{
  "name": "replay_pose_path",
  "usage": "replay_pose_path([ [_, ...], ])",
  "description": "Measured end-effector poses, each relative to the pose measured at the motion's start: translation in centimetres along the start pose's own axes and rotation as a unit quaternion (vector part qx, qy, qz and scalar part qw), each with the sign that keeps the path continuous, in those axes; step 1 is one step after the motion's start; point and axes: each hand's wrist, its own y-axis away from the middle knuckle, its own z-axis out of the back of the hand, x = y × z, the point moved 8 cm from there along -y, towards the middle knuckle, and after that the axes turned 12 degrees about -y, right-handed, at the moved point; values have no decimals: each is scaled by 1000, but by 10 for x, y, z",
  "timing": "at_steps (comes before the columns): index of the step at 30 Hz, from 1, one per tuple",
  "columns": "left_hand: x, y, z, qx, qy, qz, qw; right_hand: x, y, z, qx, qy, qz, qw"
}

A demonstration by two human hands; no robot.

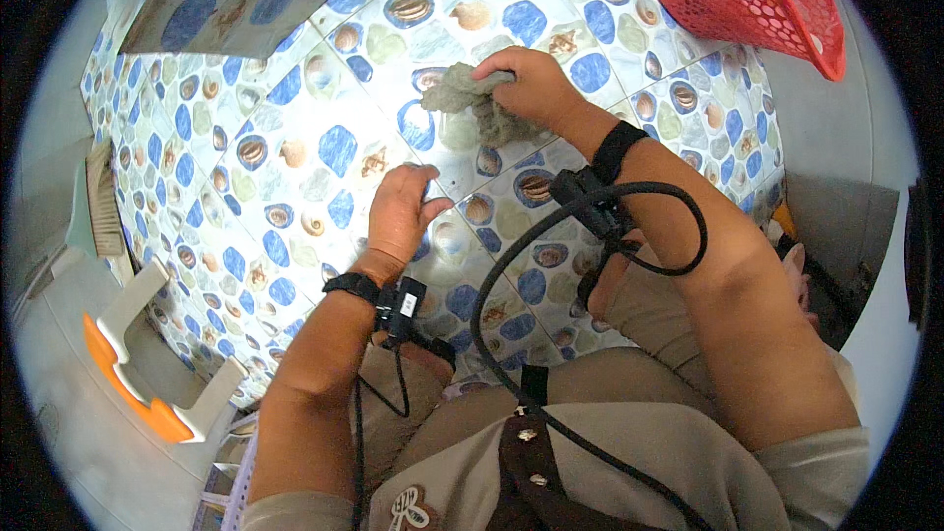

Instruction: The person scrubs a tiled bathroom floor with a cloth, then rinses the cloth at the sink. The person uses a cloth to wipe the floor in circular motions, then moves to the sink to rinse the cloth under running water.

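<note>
My right hand [527, 85] grips a crumpled grey cloth [459, 91] between thumb and fingers. Part of the cloth hangs below the palm, over the floor tiles [317, 192] printed with blue pebbles and shells. Lower and to the left, my left hand [402, 210] is palm down with its thumb apart from the fingers and nothing in it. Whether that hand rests on the tiles or hovers just above them is unclear. Each wrist wears a black strap with a small device, and black cables run from them towards my body.
A red perforated plastic basket [737, 4] lies tilted at the upper right. Along the left wall are a bristle brush [102, 199] and a white and orange stool [122, 369]. A purple plastic rack [236, 487] is at lower left. A dark panel [228, 0] spans the upper left.
</note>
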Motion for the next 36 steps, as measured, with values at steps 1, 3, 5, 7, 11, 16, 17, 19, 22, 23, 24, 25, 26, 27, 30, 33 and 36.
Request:
replay_pose_path([
  [1, 2, -2, -6, 20, 0, 30, 999, 0, 0, 1, -8, 1, 10, 1000],
  [3, -8, -9, -3, -23, 6, -5, 1000, -1, -1, 0, -16, -18, 16, 1000],
  [5, -13, -15, -1, -29, 11, -34, 999, -3, -1, 0, -31, -29, 8, 999],
  [7, -16, -19, -2, -5, 16, -63, 998, -6, -2, -1, -32, -16, -1, 999],
  [11, -20, -22, -5, -2, 36, -114, 993, -9, -2, -4, -17, 3, -8, 1000],
  [16, -27, -24, -10, -22, -86, -114, 990, -7, -3, -3, -10, 19, -3, 1000],
  [17, -26, -27, -9, -27, -96, -102, 990, -6, -3, -3, -7, 20, -4, 1000],
  [19, -16, -34, -3, -45, -92, -50, 993, -5, -3, -2, 0, 15, -5, 1000],
  [22, 18, -44, 4, 3, 53, 74, 996, -3, -2, 0, 16, 5, -5, 1000],
  [23, 28, -45, 3, 40, 175, 116, 977, -1, -2, 1, 21, 6, -1, 1000],
  [24, 36, -47, 1, 75, 289, 157, 941, 3, -2, 3, 21, 2, 13, 1000],
  [25, 43, -46, -2, 114, 389, 208, 890, 8, -3, 5, 15, 16, 29, 999],
  [26, 43, -46, 3, 151, 453, 206, 854, 15, -4, 8, 2, 25, 57, 998],
  [27, 45, -46, 8, 155, 479, 224, 835, 20, -6, 10, -7, 40, 63, 997],
  [30, 47, -50, 27, 144, 551, 255, 781, 24, -15, 7, -9, -99, -7, 995],
  [33, 40, -58, 47, 118, 603, 237, 752, 39, -23, -11, 31, -209, -60, 976],
  [36, 32, -66, 64, 90, 647, 212, 727, 67, -23, -32, 68, -257, -50, 963],
])
